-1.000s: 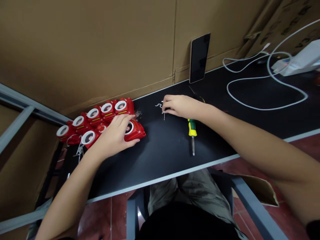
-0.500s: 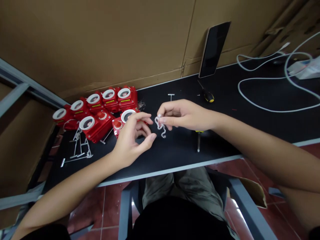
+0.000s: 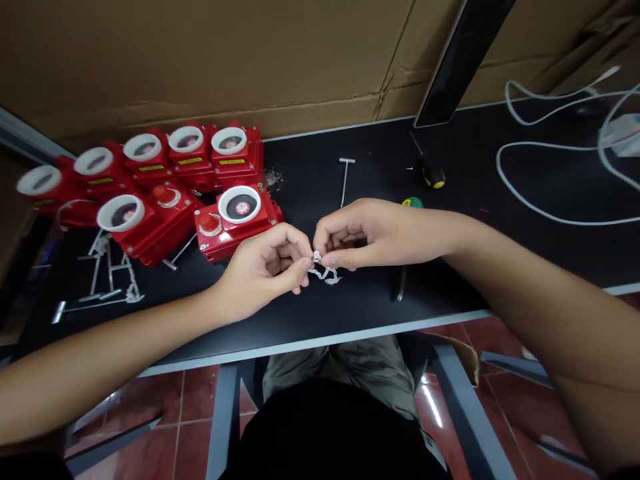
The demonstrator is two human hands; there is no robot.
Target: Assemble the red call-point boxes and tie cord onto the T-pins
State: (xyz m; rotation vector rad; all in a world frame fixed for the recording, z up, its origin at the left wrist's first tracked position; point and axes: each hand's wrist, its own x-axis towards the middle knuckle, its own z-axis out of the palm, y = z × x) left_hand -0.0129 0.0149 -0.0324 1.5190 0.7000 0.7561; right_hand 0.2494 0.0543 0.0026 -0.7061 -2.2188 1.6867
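Head view, far left: loose metal pins [image 3: 95, 280], thin, grey and T-headed, lying crossed on the table [image 3: 325, 327], which is matt black with a pale edge.
Red boxes [image 3: 150, 167]: seven counted, glossy moulded plastic, each with a round white collar; two rows, packed close.
Left hand [image 3: 260, 273]: fingers pinched shut on one end of the chain.
Chain [image 3: 325, 272]: short, silvery, kinked links; held just over the table between both hands, near the front edge, right of the nearest red box.
Right hand [image 3: 380, 233]: fingers nipped on the chain's other end.
Progress: chain in hand and joined to no box, as far as can be seen; pins lie unused.
T-headed pin [image 3: 345, 177]: single, straight, behind the hands.
Screwdriver [image 3: 412, 202]: green-and-yellow handle, mostly under the right wrist.
Small screwdriver [image 3: 430, 175]: black and yellow, stubby.
Phone [image 3: 460, 60]: dark glass slab leaning on cardboard.
White cable [image 3: 550, 212]: smooth, looped.
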